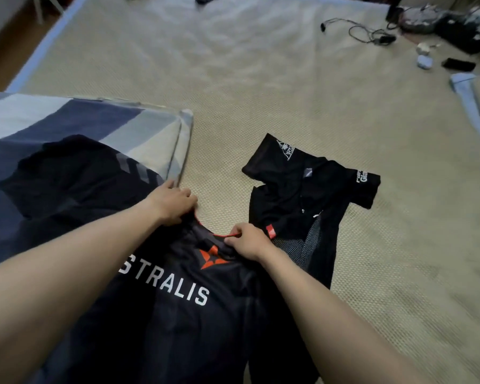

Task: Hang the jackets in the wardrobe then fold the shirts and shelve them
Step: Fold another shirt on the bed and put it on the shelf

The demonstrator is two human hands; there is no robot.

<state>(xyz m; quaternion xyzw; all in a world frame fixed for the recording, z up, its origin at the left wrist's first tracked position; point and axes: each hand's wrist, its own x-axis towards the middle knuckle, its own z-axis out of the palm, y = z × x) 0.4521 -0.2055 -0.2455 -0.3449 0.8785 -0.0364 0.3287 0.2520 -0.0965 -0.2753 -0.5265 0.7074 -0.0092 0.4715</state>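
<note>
A dark jersey [178, 314] with white lettering and an orange star lies spread on the bed in front of me, its red-edged collar pointing away. My left hand [172, 203] grips the collar at the left shoulder. My right hand [245, 241] pinches the red collar edge on the right. A second black shirt [302, 200] with white logos and a mesh panel lies crumpled to the right, touching the jersey's side. One sleeve of the jersey drapes over the pillow at the left.
A blue-and-grey striped pillow [53, 120] sits at the left. The bed's beige woven mat [261, 92] stretches ahead. Cables [369, 31], a phone [458, 64], a small white object [424, 60] and a dark cluttered pile [455, 26] lie at the far right corner.
</note>
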